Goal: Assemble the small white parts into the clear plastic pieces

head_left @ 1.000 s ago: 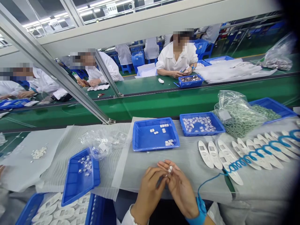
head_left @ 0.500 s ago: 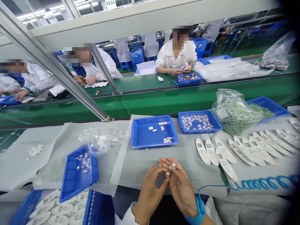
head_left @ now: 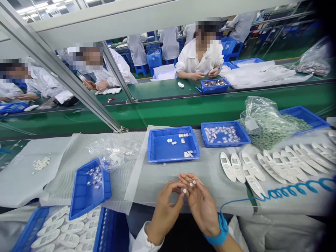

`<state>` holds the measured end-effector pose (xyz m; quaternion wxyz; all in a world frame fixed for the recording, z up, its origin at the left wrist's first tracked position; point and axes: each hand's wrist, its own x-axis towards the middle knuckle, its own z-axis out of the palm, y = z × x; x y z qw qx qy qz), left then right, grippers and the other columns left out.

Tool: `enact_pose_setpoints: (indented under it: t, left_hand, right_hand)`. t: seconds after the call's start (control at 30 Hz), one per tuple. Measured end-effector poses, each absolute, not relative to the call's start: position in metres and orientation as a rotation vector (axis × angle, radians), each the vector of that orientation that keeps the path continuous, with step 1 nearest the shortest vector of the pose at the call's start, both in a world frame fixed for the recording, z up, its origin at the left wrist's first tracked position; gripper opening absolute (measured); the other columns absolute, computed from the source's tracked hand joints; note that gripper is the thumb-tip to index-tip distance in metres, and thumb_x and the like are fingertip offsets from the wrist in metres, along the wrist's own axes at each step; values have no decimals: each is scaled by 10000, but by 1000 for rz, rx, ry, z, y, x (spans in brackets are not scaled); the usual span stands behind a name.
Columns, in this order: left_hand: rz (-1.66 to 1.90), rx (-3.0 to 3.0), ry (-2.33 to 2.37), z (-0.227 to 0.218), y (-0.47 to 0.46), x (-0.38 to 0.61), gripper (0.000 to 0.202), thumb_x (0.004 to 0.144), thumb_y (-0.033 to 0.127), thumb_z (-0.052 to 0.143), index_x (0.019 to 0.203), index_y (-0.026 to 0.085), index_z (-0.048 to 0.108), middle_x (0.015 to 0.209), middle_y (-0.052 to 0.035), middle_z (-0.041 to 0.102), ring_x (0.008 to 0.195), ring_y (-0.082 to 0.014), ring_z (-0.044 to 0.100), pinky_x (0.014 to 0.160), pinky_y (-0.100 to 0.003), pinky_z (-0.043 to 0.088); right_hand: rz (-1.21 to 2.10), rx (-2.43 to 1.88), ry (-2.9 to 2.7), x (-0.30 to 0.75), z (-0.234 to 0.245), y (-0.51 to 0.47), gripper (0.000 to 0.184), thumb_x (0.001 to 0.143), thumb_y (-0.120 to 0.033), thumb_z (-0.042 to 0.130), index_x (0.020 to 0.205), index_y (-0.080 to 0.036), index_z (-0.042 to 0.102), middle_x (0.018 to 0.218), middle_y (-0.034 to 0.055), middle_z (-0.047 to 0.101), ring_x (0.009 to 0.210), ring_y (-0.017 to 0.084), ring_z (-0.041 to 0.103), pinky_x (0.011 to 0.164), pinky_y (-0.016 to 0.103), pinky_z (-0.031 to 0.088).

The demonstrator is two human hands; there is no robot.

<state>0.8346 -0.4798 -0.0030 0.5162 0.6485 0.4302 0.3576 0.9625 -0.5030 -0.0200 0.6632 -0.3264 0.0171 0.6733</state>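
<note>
My left hand (head_left: pixel 166 213) pinches a small silvery-white part (head_left: pixel 184 190) between its fingertips. My right hand (head_left: pixel 201 206) holds a second small part (head_left: pixel 191 183) at its fingertips, close to the first and partly hidden by the fingers. The two hands nearly touch above a white foam sheet (head_left: pixel 215 187). A blue wrist strap (head_left: pixel 220 235) circles my right wrist, and its coiled blue cord (head_left: pixel 288 191) runs off to the right. Just beyond my hands stands a blue tray (head_left: pixel 172 160) holding a few small white parts.
A blue tray of clear parts (head_left: pixel 225 144) stands to the right, beyond rows of flat white oval pieces (head_left: pixel 228 167). A tilted blue tray (head_left: pixel 78 196) lies left. A green conveyor belt (head_left: pixel 183 112) runs behind, with co-workers (head_left: pixel 201 61) across it.
My hands have risen slightly and the two small parts sit a little further apart. The camera view has shifted a little, and the coiled cord now lies lower, in front of the white pieces.
</note>
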Motion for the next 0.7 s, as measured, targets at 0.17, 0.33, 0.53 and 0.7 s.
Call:
enact_pose_setpoints:
  t: [0.17, 0.33, 0.53, 0.7]
  left_hand:
    - [882, 1466, 1016, -8, -475, 831, 150, 946, 178, 566, 1069, 224, 637, 1087, -59, 640, 1020, -200, 638, 895, -355, 540]
    - [849, 1898, 1174, -40, -463, 810, 189, 942, 126, 535, 996, 222, 689, 1061, -63, 673, 1034, -216, 598, 933, -423, 499]
    - [767, 2171, 1294, -63, -460, 794, 166, 909, 102, 570, 952, 216, 683, 1062, -50, 713, 1063, -239, 573, 966, -480, 453]
    - [805, 2131, 1317, -64, -457, 793, 154, 914, 97, 562, 961, 212, 653, 1030, -38, 727, 1030, -215, 599, 954, -438, 481]
  right_hand:
    - [1502, -795, 7, 959, -29, -500, 293, 895, -450, 644, 1065, -212, 666, 1203, 107, 703, 1243, 273, 585, 1154, 480, 320]
    - [1479, -859, -79, 958, -48, -495, 325, 884, -484, 655, 1027, -193, 686, 1166, 115, 718, 1212, 289, 608, 1138, 493, 348]
    - [1520, -842, -120, 959, -56, -493, 335, 898, -504, 633, 1028, -198, 682, 1254, 121, 683, 1294, 291, 548, 1165, 500, 318]
    - [1554, -831, -104, 955, -55, -492, 305, 928, -463, 608, 1021, -180, 676, 1261, 128, 680, 1296, 285, 548, 1187, 494, 293]
